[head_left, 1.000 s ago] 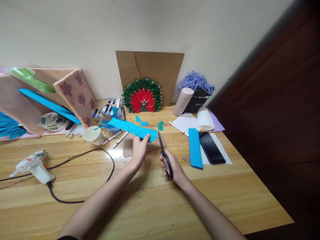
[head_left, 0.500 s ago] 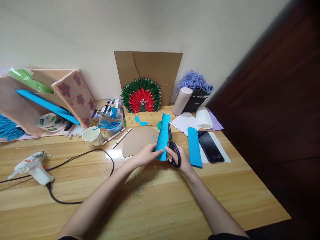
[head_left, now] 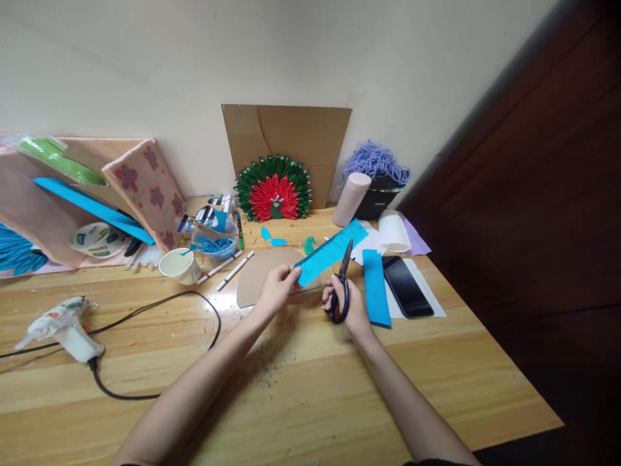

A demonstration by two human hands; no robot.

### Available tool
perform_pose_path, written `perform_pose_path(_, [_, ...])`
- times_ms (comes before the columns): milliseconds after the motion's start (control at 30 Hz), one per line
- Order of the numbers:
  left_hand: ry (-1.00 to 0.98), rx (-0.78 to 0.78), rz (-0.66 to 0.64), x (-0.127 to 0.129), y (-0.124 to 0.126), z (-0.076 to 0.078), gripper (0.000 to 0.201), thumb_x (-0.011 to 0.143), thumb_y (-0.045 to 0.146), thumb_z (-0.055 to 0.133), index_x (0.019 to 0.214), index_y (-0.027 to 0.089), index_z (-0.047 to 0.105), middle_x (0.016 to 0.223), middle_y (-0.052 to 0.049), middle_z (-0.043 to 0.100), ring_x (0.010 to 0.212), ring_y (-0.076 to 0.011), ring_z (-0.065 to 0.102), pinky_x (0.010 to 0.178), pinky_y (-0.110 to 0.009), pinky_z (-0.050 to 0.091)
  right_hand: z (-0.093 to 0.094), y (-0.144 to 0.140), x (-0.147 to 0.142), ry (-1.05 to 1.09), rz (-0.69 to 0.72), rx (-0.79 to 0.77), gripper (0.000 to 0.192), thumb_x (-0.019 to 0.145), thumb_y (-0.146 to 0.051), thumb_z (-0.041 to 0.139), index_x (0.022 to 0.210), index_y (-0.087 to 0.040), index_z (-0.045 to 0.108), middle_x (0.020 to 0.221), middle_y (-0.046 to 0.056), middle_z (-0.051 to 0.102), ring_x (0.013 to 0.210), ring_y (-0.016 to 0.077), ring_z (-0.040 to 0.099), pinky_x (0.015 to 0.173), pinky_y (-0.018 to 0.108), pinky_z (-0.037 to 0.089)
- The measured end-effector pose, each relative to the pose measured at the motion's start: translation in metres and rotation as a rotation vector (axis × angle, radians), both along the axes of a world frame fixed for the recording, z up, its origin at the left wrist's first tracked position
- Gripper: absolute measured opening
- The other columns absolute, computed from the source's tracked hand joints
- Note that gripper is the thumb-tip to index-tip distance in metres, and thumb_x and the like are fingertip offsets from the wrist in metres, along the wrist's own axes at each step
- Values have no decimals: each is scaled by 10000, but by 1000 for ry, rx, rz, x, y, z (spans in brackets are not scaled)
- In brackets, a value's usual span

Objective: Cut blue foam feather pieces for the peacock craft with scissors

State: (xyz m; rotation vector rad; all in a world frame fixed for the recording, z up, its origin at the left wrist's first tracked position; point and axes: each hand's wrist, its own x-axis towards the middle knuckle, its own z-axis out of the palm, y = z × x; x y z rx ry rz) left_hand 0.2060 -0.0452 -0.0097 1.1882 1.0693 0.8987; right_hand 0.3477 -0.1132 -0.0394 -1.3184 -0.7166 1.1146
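The blue paper strip is long, flat and bright, held just above the wooden table and slanting up to the right from its near end toward the white sheets. The left hand pinches the strip's lower left end between thumb and fingers. The right hand is closed through the black handles of the scissors, whose blades point up and away and lie against the strip's lower edge; whether the blades are parted cannot be made out. Under the strip lies a tan card cut-out. Just right of the right hand a second blue strip lies flat beside a black phone, leaving little room on that side. The near table in front of the arms is bare wood with fine scraps, and to the left a black cord loops toward a glue gun. A paper cup and two pens sit beyond the left hand. Both forearms run out of the bottom edge, and the table's right edge drops into dark floor.
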Motion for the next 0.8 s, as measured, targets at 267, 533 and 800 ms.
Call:
perform_pose_path(267, [-44,31,69,-12,9,8,393,633,528,661,583,147,578,556,6,550,560,-125,543,619,-241,468,-4,-7,-2,156,329,44,631,646,-808,429,820,-202,459,543,-63,474,429,102,502,488,274,494])
perform_pose_path(533, [-15,103,154,-11,10,2,356,661,492,655,674,136,655,592,-8,600,582,-134,557,619,-238,444,-4,-21,-17,83,668,-37,751,650,-850,282,884,-166,486,549,-37,490,458,126,531,511,287,478])
perform_pose_path(800, [-35,75,124,-5,2,0,291,655,433,673,635,143,645,593,-5,610,566,-125,561,597,-227,442,1,-22,-21,50,618,-60,702,629,-854,324,811,-187,445,518,-57,466,406,102,495,469,247,449])
